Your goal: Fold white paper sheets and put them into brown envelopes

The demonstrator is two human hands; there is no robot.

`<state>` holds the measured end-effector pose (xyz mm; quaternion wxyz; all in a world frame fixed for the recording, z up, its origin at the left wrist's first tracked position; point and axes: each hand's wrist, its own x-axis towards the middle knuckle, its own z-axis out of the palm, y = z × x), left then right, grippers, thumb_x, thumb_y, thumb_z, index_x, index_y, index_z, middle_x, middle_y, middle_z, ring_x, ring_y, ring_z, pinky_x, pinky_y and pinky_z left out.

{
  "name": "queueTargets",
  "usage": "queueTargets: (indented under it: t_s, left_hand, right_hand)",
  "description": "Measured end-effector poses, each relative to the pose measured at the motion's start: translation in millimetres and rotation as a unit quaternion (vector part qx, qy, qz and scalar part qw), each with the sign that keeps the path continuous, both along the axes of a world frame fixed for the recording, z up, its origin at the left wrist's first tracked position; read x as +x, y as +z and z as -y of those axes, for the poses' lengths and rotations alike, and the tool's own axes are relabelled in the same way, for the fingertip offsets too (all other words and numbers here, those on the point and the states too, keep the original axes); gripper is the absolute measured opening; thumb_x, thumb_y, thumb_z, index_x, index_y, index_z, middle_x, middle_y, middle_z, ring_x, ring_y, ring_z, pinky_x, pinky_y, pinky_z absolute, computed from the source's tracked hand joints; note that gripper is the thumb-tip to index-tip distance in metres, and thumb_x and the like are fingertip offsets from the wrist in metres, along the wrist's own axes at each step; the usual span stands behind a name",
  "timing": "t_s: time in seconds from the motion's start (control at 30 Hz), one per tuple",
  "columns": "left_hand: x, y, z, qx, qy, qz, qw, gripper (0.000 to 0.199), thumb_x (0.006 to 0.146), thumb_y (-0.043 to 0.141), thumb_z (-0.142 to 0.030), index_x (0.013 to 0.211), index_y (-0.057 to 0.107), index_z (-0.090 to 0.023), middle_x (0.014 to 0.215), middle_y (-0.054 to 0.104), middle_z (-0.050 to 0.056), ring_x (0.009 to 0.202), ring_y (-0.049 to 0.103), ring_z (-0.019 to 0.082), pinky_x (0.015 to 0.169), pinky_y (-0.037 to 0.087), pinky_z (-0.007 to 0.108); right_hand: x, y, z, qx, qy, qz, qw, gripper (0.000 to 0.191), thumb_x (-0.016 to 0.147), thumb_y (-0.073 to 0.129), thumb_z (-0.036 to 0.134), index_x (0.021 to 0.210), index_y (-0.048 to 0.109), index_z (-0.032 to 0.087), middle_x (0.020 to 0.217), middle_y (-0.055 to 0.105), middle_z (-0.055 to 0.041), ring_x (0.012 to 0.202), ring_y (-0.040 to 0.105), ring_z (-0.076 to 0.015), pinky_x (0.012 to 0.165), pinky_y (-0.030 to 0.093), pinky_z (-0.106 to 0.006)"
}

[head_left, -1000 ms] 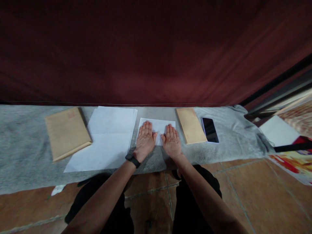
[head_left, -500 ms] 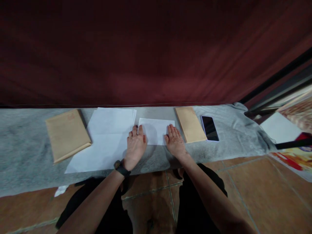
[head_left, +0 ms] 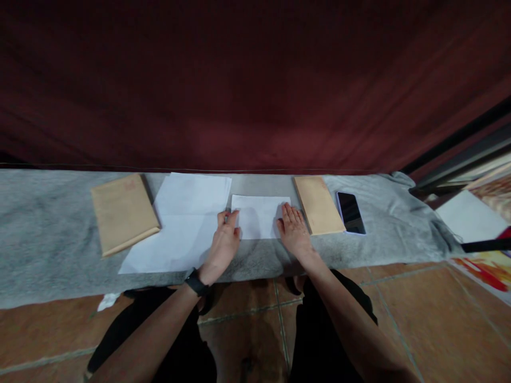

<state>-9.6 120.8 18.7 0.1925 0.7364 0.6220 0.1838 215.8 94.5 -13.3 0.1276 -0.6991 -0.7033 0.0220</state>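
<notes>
A small white paper lies flat on the grey cloth between my hands. My right hand rests on its right end, fingers stretched out flat. At its left edge is my left hand, with a dark watch on the wrist; its fingers are bent, the index finger reaching the paper's edge, and whether anything is between them is too small to tell. Larger white sheets lie just left of my left hand. To the right of my right hand is a brown envelope-like packet.
On the far left, a thicker brown packet overlaps the large sheets. A phone lies beside the right packet. Behind the grey cloth hangs a dark red curtain. A white sheet and printed material are at the far right.
My left hand's fingers have bent inward at the small paper's left edge; they were more spread before. My right hand stays flat on the paper. The whole view has shifted slightly.
</notes>
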Motion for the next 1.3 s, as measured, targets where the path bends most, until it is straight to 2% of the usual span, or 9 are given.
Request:
queueTargets:
  t_s: [0.13, 0.27, 0.33, 0.43, 0.53, 0.77, 0.97, 1.13, 1.3]
  left_hand:
    - [0.1, 12.0, 13.6, 0.005, -0.016, -0.11, 0.994, 0.044, 0.096, 0.045, -0.018, 0.14, 0.051, -0.018, 0.134, 0.055, 0.015, 0.1, 0.069, 0.024, 0.089, 0.057, 0.038]
    - [13.0, 19.3, 16.3, 0.067, -0.036, -0.175, 0.982, 0.037, 0.102, 0.038, -0.028, 0.125, 0.064, -0.014, 0.118, 0.066, 0.019, 0.119, 0.06, 0.034, 0.103, 0.046, 0.05]
    - [26.2, 14.7, 9.3, 0.106, -0.07, -0.139, 0.982, 0.045, 0.104, 0.034, -0.033, 0.133, 0.059, -0.011, 0.131, 0.063, 0.02, 0.13, 0.053, 0.034, 0.111, 0.04, 0.052]
    - [47.6, -1.8, -7.7, 0.122, -0.143, -0.079, 0.979, 0.056, 0.106, 0.026, -0.038, 0.148, 0.046, -0.007, 0.155, 0.046, 0.017, 0.148, 0.036, 0.028, 0.122, 0.029, 0.047]
    - [60.9, -19.1, -20.8, 0.103, -0.173, -0.077, 0.976, 0.064, 0.106, 0.021, -0.043, 0.151, 0.04, -0.003, 0.16, 0.04, 0.016, 0.151, 0.031, 0.026, 0.125, 0.023, 0.045]
    - [59.1, -31.4, -29.4, 0.101, -0.131, -0.136, 0.977, 0.068, 0.105, 0.024, -0.049, 0.154, 0.037, -0.004, 0.163, 0.033, 0.016, 0.154, 0.024, 0.026, 0.128, 0.016, 0.044]
    - [55.6, -35.3, -38.0, 0.104, -0.071, -0.162, 0.979, 0.067, 0.105, 0.023, -0.042, 0.155, 0.032, 0.002, 0.163, 0.029, 0.02, 0.155, 0.022, 0.027, 0.127, 0.018, 0.043]
    - [51.9, -38.9, -36.2, 0.106, -0.015, -0.161, 0.981, 0.067, 0.103, 0.03, -0.04, 0.153, 0.034, 0.005, 0.161, 0.032, 0.024, 0.154, 0.023, 0.031, 0.126, 0.02, 0.045]
    - [44.4, -36.7, -27.9, 0.122, 0.004, -0.15, 0.981, 0.066, 0.102, 0.031, -0.036, 0.151, 0.034, 0.008, 0.159, 0.034, 0.028, 0.153, 0.024, 0.033, 0.125, 0.022, 0.05]
  right_hand:
    - [-14.9, 2.8, 1.7, -0.006, 0.047, -0.019, 0.999, 0.056, 0.106, 0.031, 0.034, 0.157, 0.034, 0.01, 0.164, 0.03, -0.0123, 0.154, 0.026, -0.024, 0.125, 0.024, -0.046]
    - [-26.7, 2.8, -2.5, -0.005, 0.064, -0.065, 0.996, 0.056, 0.106, 0.03, 0.034, 0.156, 0.037, 0.01, 0.163, 0.035, -0.0124, 0.153, 0.026, -0.0217, 0.126, 0.024, -0.044]
    - [-30.5, 1.9, -8.0, 0.006, 0.061, -0.093, 0.994, 0.054, 0.106, 0.029, 0.031, 0.154, 0.04, 0.009, 0.161, 0.038, -0.0132, 0.152, 0.029, -0.021, 0.125, 0.026, -0.043]
    - [-35.7, -0.7, -15.8, 0.017, 0.066, -0.11, 0.992, 0.053, 0.103, 0.029, 0.022, 0.153, 0.041, 0.008, 0.16, 0.041, -0.0136, 0.15, 0.033, -0.0206, 0.124, 0.028, -0.043]
    - [-40.7, -4.5, -17.7, 0.016, 0.071, -0.077, 0.994, 0.056, 0.1, 0.032, 0.016, 0.155, 0.037, 0.007, 0.161, 0.038, -0.0147, 0.151, 0.032, -0.0236, 0.125, 0.026, -0.045]
    - [-42.2, -12.8, -16.3, 0.033, 0.049, -0.022, 0.998, 0.053, 0.103, 0.033, 0.019, 0.155, 0.038, 0.008, 0.162, 0.035, -0.0146, 0.151, 0.032, -0.0274, 0.124, 0.024, -0.048]
    - [-36.1, -21.0, -21.9, 0.07, -0.017, -0.007, 0.997, 0.056, 0.107, 0.032, 0.033, 0.154, 0.037, 0.002, 0.159, 0.038, -0.0218, 0.149, 0.035, -0.0301, 0.121, 0.03, -0.05]
    - [-28.6, -26.5, -21.0, 0.09, -0.059, 0.007, 0.994, 0.063, 0.107, 0.032, 0.039, 0.153, 0.035, -0.003, 0.157, 0.038, -0.027, 0.149, 0.036, -0.0334, 0.119, 0.033, -0.052]
    - [-20.6, -23.7, -16.8, 0.116, -0.068, -0.017, 0.991, 0.064, 0.107, 0.028, 0.042, 0.153, 0.036, -0.002, 0.156, 0.039, -0.0287, 0.147, 0.038, -0.0363, 0.116, 0.036, -0.056]
